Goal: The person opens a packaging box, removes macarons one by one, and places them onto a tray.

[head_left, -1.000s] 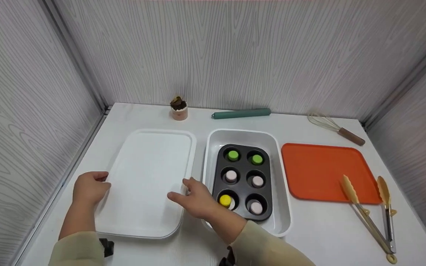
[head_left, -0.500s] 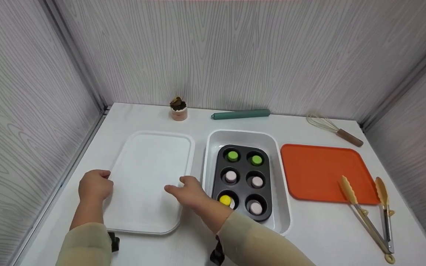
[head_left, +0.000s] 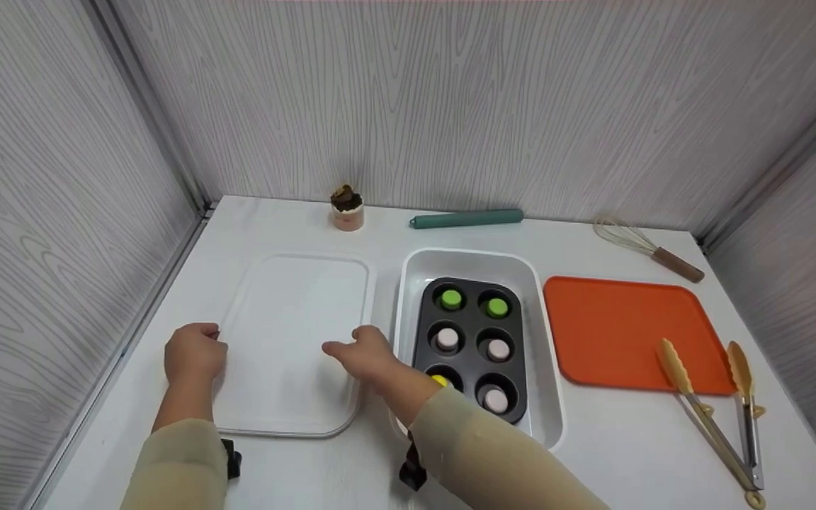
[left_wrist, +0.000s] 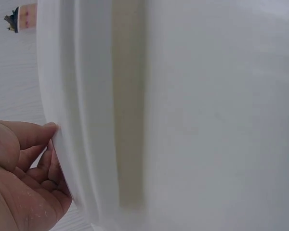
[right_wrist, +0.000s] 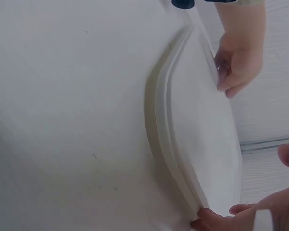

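A flat white lid with a stepped rim [head_left: 287, 319] lies at the left of the table. My left hand [head_left: 195, 354] pinches its left edge; in the left wrist view the thumb of that hand [left_wrist: 26, 178] is at the rim, other fingers curled beneath. At the opposite edge, my right hand [head_left: 369, 358] holds the rim, thumb over the top. The right wrist view shows the right hand's fingertips [right_wrist: 207, 220] at the edge of the lid [right_wrist: 207, 115]. To its right stands a white box [head_left: 548, 397] with a dark muffin tin [head_left: 470, 340] inside.
Green, pink and yellow pieces sit in the tin's cups. Right of the box lie an orange tray [head_left: 620, 326], tongs [head_left: 720, 439] and a whisk [head_left: 677, 264]. At the back are a green rod [head_left: 466, 219] and a small cup with a brown top [head_left: 348, 209].
Both hands have brought the lid slightly away from the table's front edge. Its left side and the left hand have shifted to the right.
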`<state>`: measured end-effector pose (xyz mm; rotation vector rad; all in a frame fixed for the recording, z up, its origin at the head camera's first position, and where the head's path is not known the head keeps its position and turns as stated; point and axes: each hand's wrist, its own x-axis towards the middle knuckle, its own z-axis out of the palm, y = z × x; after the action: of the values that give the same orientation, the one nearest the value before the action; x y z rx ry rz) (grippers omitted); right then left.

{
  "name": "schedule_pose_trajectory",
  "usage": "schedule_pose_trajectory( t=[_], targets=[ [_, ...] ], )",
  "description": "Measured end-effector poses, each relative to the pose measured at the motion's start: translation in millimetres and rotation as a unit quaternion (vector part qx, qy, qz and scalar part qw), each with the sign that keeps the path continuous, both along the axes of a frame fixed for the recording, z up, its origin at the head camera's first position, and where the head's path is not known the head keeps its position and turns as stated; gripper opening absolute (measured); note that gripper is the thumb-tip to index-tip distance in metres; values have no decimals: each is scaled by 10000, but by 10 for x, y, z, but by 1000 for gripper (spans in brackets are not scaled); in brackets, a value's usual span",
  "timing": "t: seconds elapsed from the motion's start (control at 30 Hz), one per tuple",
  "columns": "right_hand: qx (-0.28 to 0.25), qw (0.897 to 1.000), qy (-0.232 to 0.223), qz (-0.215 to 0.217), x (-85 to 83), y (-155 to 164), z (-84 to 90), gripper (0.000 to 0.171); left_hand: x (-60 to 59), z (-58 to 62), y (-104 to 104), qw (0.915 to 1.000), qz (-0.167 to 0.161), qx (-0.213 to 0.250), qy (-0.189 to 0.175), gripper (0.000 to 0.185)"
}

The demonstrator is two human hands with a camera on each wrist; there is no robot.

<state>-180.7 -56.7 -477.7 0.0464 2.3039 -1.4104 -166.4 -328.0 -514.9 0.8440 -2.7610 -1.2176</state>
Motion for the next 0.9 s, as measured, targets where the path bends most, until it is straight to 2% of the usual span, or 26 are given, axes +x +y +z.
schedule_pose_trajectory(
  t=[0.3, 0.47, 0.57, 0.67, 0.8, 0.9],
  targets=[
    [25, 10000, -17, 68, -24, -5, -26, 76, -8, -42, 40, 9996, 93, -183, 169, 45],
    [-106, 9999, -4, 121, 15, 50, 25, 73, 8, 11, 99, 9995, 88, -227, 191, 46],
    [-275, 9994, 47, 199, 54, 157, 102, 69, 10, 105, 203, 9993, 46, -149, 354, 48],
    [-725, 9968, 236, 246, 65, 339, 180, 65, 18, 258, 356, 9978, -104, -88, 645, 49],
    [-1603, 9841, 747, 187, 39, 677, 256, 56, 55, 445, 598, 9935, -428, -4, 1052, 49],
    [-1806, 9769, 1147, -4, -3, 984, 319, 43, 101, 516, 810, 9893, -746, 254, 1229, 50]
  ],
)
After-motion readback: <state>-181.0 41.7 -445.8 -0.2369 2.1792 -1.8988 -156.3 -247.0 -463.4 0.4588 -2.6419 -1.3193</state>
